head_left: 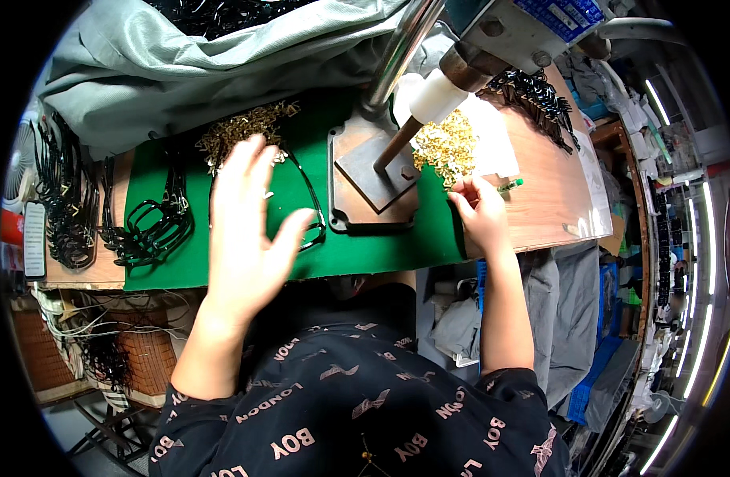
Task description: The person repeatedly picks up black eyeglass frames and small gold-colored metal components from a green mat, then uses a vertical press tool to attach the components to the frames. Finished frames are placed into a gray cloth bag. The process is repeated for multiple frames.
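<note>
My left hand is raised over the green mat, fingers stretched out and thumb apart. It partly covers a black eyeglass frame, whose thin temple runs up toward a heap of small gold metal pieces. At the edge of a second, brighter gold heap, my right hand has thumb and index finger pinched together. Whatever lies between those fingertips is too small to make out. Between the two hands stands a bench press, its metal rod coming down onto a square steel plate.
Stacked black eyeglass frames lie on the left of the mat, with more frames beyond. Another black bunch sits at the back right. A green-tipped stick lies beside my right hand. Grey cloth drapes the back.
</note>
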The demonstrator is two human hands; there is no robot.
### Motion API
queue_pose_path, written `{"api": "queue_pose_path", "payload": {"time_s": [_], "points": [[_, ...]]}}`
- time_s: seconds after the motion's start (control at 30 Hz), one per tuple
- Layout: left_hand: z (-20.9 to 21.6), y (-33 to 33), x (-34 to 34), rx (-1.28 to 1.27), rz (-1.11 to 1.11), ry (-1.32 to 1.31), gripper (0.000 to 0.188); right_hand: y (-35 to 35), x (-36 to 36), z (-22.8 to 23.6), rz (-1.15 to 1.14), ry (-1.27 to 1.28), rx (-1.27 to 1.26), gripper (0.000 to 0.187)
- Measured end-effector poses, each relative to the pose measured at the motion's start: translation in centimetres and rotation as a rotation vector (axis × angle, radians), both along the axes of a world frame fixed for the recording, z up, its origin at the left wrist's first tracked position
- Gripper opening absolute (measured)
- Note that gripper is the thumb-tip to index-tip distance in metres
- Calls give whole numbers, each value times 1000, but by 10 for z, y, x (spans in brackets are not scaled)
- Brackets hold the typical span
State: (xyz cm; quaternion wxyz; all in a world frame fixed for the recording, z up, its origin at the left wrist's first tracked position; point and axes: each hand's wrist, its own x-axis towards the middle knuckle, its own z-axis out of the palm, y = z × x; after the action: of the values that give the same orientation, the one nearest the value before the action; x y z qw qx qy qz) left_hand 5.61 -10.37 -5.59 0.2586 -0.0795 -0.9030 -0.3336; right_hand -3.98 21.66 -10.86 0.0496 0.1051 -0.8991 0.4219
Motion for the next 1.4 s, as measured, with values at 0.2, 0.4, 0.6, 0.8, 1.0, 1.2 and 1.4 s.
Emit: {"api": "queue_pose_path", "payload": {"time_s": [0.2, 0.4, 0.6, 0.8, 1.0, 1.2, 1.4], "points": [[-28, 31, -18, -371, -25, -232, 73, 6, -20, -1, -21, -154, 170, 10], [-29, 32, -3, -245, 3, -275, 75, -7, -15, 16, -6, -222, 219, 10], [-30, 35, 15, -26, -134, -271, 82, -13, -1, 10, 112, 303, 369, 6], [-20, 24, 22, 308, -358, -17, 73, -40, 30, 48, 103, -100, -32, 7], [0, 30, 23, 864, -601, -279, 65, -85, 77, 81, 413, -504, -860, 19], [-1, 26, 22, 821, -623, -144, 70, -109, 77, 88, 483, -562, -988, 13], [-2, 27, 22, 624, -412, 64, 70, -132, 79, 78, 349, -605, -964, 8]]}}
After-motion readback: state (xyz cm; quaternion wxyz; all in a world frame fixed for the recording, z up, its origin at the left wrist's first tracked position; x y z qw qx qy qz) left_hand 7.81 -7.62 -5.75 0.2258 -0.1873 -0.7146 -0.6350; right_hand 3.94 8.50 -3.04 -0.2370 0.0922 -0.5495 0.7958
